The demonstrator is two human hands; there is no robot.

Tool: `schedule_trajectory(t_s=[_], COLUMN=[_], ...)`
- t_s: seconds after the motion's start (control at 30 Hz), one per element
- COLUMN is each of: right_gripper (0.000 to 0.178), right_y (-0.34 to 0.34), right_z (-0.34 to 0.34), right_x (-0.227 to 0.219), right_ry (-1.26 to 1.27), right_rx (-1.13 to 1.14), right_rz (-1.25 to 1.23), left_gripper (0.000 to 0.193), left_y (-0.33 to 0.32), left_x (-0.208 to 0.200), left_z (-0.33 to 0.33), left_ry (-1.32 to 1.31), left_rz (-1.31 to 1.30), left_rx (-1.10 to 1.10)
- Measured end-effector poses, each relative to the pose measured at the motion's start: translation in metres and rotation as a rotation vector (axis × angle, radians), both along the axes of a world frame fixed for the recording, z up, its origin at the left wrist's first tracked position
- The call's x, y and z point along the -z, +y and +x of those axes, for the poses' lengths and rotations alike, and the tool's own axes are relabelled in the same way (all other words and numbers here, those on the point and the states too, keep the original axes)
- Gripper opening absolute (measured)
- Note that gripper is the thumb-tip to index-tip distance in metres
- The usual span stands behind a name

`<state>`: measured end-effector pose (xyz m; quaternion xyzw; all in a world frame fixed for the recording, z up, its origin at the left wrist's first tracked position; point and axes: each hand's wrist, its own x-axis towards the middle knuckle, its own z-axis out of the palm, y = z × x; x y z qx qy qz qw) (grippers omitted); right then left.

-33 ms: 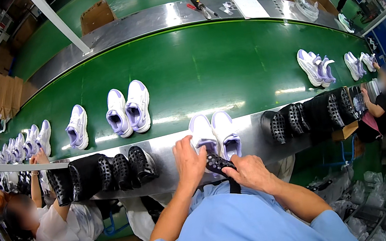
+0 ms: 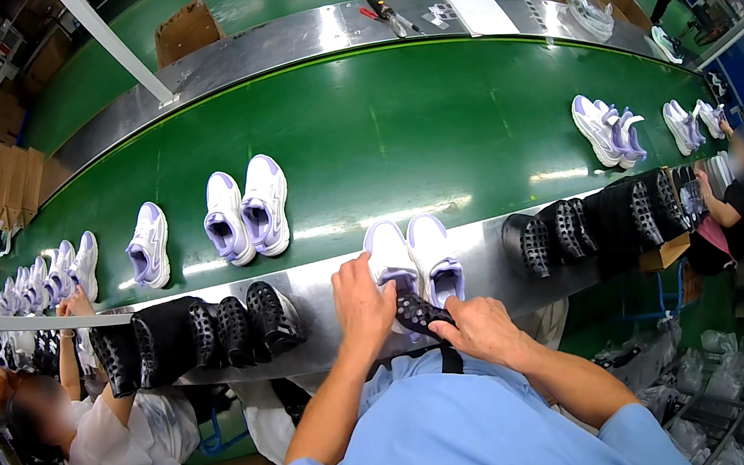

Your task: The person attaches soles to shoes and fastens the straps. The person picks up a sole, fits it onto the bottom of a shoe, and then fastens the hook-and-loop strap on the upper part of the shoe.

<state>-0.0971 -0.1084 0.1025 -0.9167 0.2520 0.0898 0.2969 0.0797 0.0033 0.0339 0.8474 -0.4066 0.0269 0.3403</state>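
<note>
A pair of white and lilac sneakers stands on the steel ledge right in front of me, toes pointing away. My left hand grips the side of the left sneaker, its thumb by the opening. Pinched in my right hand is a black insole covered in round dots. Its far end reaches the left sneaker's opening; how deep it goes is hidden. The right sneaker stands close beside, its lilac lining showing, with no hand on it.
Black dotted insoles stand in stacks to the left and right along the steel ledge. More sneakers sit on the green belt. Co-workers flank me. Tools and white paper lie beyond.
</note>
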Motion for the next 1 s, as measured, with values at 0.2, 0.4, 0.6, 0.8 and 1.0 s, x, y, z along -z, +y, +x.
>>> schedule_trajectory(t_s=[0.2, 0.4, 0.6, 0.8, 1.0], right_gripper=[0.034, 0.029, 0.042, 0.053, 0.046], right_y=[0.018, 0.022, 0.034, 0.025, 0.021], right_z=[0.031, 0.033, 0.037, 0.042, 0.059], right_x=[0.054, 0.082, 0.080, 0.110, 0.144], right_ry=[-0.046, -0.096, -0.261, -0.231, -0.124], right_rx=[0.000, 0.008, 0.037, 0.358, 0.435], right_rz=[-0.301, -0.348, -0.127, 0.065, 0.036], left_gripper=[0.009, 0.007, 0.016, 0.083, 0.086], left_y=[-0.009, -0.006, -0.001, 0.024, 0.017], left_x=[0.046, 0.043, 0.064, 0.058, 0.075], left_z=[0.022, 0.033, 0.033, 0.024, -0.006], left_ry=[0.248, 0.480, 0.455, 0.567, 0.607], left_rz=[0.076, 0.098, -0.029, 0.105, 0.444], left_rx=[0.330, 0.463, 0.299, 0.203, -0.015])
